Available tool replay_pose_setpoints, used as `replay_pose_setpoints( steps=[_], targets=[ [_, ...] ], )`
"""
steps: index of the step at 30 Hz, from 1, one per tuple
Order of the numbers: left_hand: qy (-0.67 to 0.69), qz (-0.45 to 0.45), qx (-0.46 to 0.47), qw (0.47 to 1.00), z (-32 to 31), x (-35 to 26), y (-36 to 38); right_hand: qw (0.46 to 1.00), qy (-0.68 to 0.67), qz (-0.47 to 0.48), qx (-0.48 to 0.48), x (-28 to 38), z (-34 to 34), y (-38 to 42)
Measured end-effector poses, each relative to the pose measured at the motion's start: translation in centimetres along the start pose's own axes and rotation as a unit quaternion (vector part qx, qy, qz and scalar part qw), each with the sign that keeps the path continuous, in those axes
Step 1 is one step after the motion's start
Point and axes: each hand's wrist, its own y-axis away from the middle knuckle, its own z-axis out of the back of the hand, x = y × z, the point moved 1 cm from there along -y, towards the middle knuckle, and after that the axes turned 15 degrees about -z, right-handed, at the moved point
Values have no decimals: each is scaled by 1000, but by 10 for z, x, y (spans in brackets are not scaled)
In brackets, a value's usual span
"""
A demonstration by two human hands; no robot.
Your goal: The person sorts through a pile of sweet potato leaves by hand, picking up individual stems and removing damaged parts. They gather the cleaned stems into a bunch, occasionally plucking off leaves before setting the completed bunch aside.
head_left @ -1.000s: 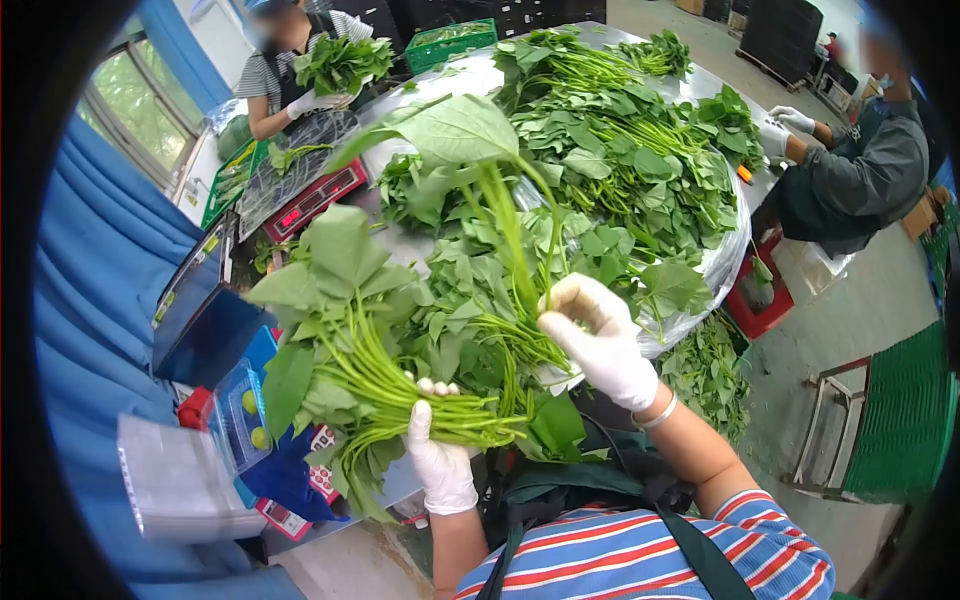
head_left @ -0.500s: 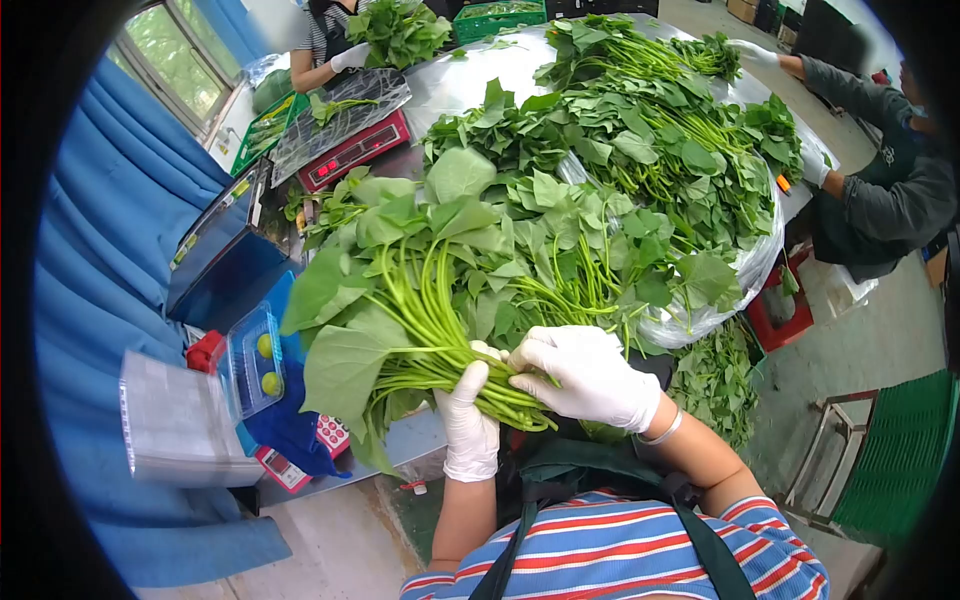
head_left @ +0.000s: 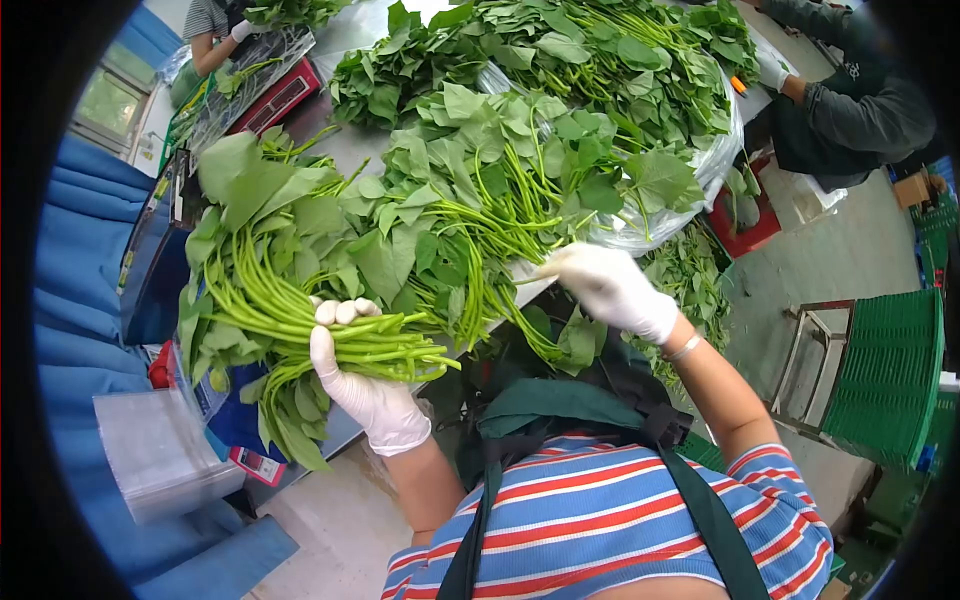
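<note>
My left hand [head_left: 365, 395], in a white glove, is wrapped round a bunch of leafy green stems [head_left: 290, 320], with the leaves to the left and the stem ends to the right. My right hand [head_left: 610, 290], gloved too and slightly blurred, is away from the bunch, near the table's front edge. Its fingers are pinched on a thin pale stem that points left. Beyond both hands, a large pile of loose leafy greens [head_left: 600, 60] covers much of the table, partly on clear plastic [head_left: 640, 238].
A red scale [head_left: 282, 97] is at the back left, near a co-worker's gloved hand [head_left: 243, 30]. Another co-worker in dark sleeves [head_left: 870, 115] stands at the right. A green chair [head_left: 880, 375] and a red stool [head_left: 748, 225] are on the right. A clear plastic stack [head_left: 160, 440] is at the lower left.
My left hand has moved left with the bunch. My right hand has left the bunch, moved up and right, and now pinches a thin stem. The view has shifted.
</note>
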Motion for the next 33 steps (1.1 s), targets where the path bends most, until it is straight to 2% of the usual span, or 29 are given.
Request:
replay_pose_setpoints(
  steps=[1, 4, 8, 10, 12, 14, 15, 16, 18, 22, 27, 29, 32, 33],
  targets=[
    [-2, 9, 3, 1000, 1, 2, 0, 991, 101, 40, 72, 1, -12, -2],
    [14, 18, -6, 1000, 2, 2, 4, 972, 183, 109, 96, 0, -37, -9],
    [-6, 12, -1, 1000, 7, -6, 8, 980, 126, 117, 101, -2, -38, -22],
    [-24, 8, 7, 1000, 12, -9, 9, 998, -20, 64, 6, 0, -24, -27],
    [-117, 4, 12, 993, 13, -7, 9, 960, -266, -81, 18, 1, -11, -29],
    [-201, -4, 41, 979, 15, -2, 10, 968, -221, -22, -118, -6, -12, -26],
    [-227, 1, 48, 973, 13, 1, 11, 869, -433, -241, 0, 11, 0, -39],
    [-253, 5, 55, 966, 10, 5, 13, 847, -469, -249, -14, 23, 6, -43],
    [-285, -18, 60, 956, 4, 14, 17, 834, -488, -255, 33, 42, 13, -49],
    [-294, 13, 55, 954, -4, 23, 23, 812, -512, -265, 91, 73, 15, -55],
    [-253, 68, 24, 965, -6, 26, 30, 856, -454, -218, 117, 90, 8, -62],
    [-248, 90, 18, 964, -3, 25, 33, 906, -345, -209, 126, 94, 5, -67],
    [-273, 86, 23, 958, 2, 28, 36, 890, -369, -221, 152, 113, 8, -72],
    [-270, 97, 32, 958, -5, 29, 38, 894, -391, -174, 135, 107, -6, -73]
  ],
)
